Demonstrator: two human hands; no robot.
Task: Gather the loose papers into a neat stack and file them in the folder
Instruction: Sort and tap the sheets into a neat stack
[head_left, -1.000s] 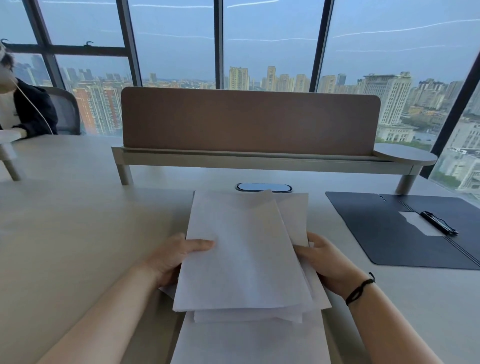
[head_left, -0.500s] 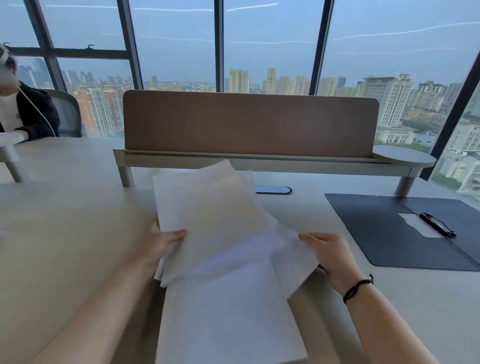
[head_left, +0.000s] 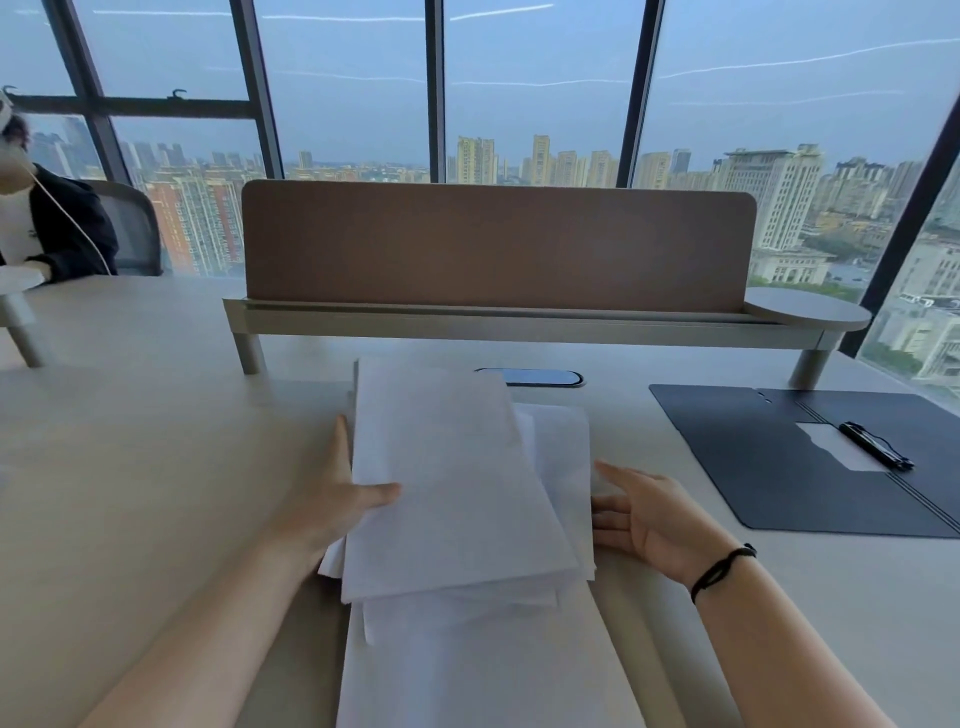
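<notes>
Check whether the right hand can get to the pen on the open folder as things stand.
Probably yes: the right hand is open beside the papers, holding nothing, and only bare desk and folder lie between it and the pen.

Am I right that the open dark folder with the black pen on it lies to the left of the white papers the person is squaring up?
Not quite. The head view shows the open dark folder, with the black pen on it, lying to the right of the white papers, beyond the right hand. The left hand holds the papers' other side.
</notes>
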